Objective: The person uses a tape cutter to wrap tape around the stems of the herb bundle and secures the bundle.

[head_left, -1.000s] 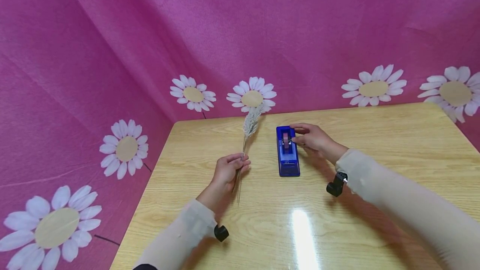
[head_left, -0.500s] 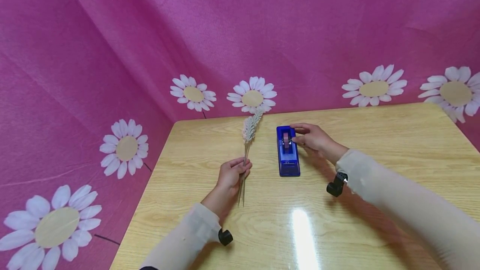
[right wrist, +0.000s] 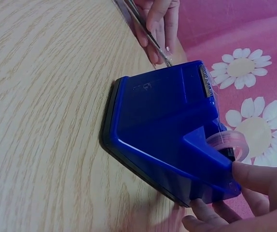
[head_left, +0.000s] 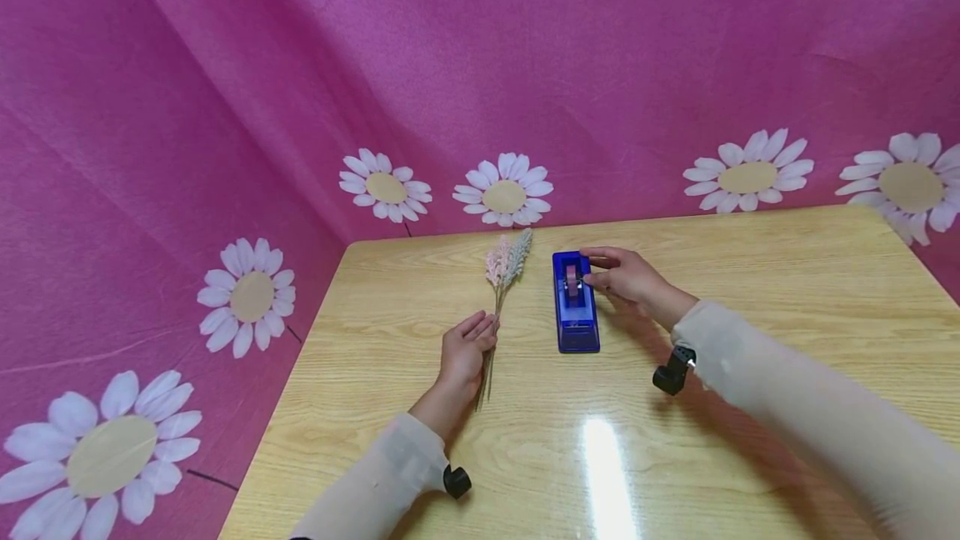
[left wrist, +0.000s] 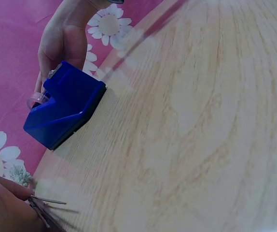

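My left hand [head_left: 463, 352] pinches the thin stems of a small bunch of flower sprigs, one pink [head_left: 497, 263] and one grey-green [head_left: 517, 257]. Their heads fan apart toward the far edge of the table. To the right stands a blue tape dispenser [head_left: 578, 338] with a pinkish roll of tape [head_left: 572, 282] in it. My right hand [head_left: 630, 280] holds the dispenser at its far end, thumb on the upper side and fingers low near the base in the right wrist view. The toothed cutter [right wrist: 205, 81] faces the left hand's side.
Everything is on a light wood-grain table [head_left: 750, 315]. A magenta cloth [head_left: 615, 82] with printed daisies hangs behind it and along the left. A bright light reflection [head_left: 609, 473] lies on the near tabletop. Each wrist wears a small black camera.
The left hand has shifted slightly right, and the sprigs have turned and spread, so the pink head now shows beside the grey-green one. Right hand and tape dispenser are unmoved.
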`<state>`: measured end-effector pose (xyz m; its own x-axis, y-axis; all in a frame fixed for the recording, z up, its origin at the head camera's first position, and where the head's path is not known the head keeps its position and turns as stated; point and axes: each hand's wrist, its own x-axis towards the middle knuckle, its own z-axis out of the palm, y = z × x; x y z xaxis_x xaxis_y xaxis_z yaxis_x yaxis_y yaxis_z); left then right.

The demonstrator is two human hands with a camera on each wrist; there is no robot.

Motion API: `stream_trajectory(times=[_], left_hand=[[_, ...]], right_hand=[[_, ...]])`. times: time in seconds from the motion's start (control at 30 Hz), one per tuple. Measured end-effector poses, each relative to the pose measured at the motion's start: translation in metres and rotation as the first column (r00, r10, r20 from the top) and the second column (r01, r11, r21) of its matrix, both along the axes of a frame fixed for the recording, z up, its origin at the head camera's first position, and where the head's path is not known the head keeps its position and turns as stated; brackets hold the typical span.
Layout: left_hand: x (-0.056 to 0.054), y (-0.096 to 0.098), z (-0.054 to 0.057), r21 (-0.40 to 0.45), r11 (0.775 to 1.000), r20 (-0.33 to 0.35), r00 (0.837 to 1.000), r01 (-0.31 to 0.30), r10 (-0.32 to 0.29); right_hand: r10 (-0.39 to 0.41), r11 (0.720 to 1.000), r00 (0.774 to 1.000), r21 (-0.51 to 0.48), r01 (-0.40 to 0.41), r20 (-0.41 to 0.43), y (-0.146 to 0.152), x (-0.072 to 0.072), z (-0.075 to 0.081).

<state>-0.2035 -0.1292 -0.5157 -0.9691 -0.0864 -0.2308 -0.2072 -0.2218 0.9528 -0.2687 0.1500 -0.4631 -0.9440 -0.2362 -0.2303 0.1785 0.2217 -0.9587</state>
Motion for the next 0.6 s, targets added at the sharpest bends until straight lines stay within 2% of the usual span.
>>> stream_trajectory(times=[0.3, 0.6], left_hand=[[0.0022, 0.0003, -0.0063, -0.02, 1.0, -0.025, 1.0, 0.006, -0.007], [0.0019, 0.0002, -0.0038, -0.004, 1.0, -0.027, 1.0, -0.008, 0.008]], right_hand=[[-0.002, 0.999, 1.0, -0.047, 0.003, 0.026, 0.0002, 0.0009, -0.0025], [0.005, 0.999, 1.0, -0.044, -0.004, 0.026, 0.0015, 0.0013, -0.004]])
